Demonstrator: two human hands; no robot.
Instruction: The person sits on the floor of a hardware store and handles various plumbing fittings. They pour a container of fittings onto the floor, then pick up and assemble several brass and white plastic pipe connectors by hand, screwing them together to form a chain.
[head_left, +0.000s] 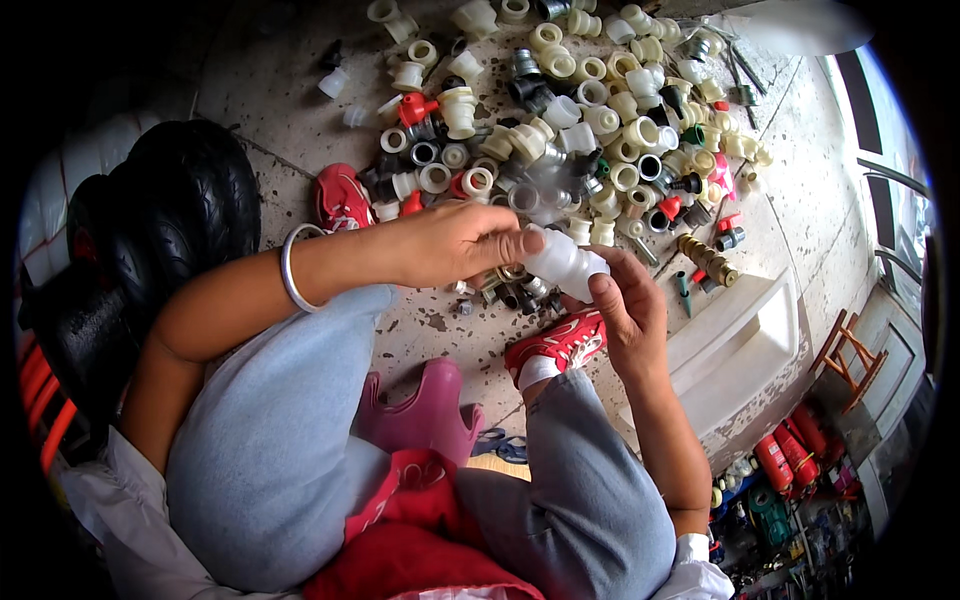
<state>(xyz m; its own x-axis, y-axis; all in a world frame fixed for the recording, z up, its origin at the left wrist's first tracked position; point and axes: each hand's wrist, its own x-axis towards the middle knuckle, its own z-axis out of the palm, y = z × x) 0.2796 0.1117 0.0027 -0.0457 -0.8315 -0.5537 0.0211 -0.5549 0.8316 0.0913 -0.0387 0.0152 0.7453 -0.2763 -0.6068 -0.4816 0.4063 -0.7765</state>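
Between my hands, just above the floor, is a white translucent plastic pipe fitting (566, 264). My left hand (465, 243) pinches its upper left end between thumb and fingers. On the lower right end, the thumb and fingers of my right hand (628, 305) are closed round it. Whether it is one piece or two joined pieces I cannot tell. Just beyond my hands spreads a large heap of loose pipe fittings (600, 122), mostly cream and white, with some black, red, green and metal ones.
A white plastic bin (735, 340) lies to the right of my right forearm. Black tyres (190, 190) stand at the left. A pink stool (425, 412) is between my knees. Red cylinders (788, 455) and shelves of small goods are at the lower right. A brass fitting (706, 262) lies near the bin.
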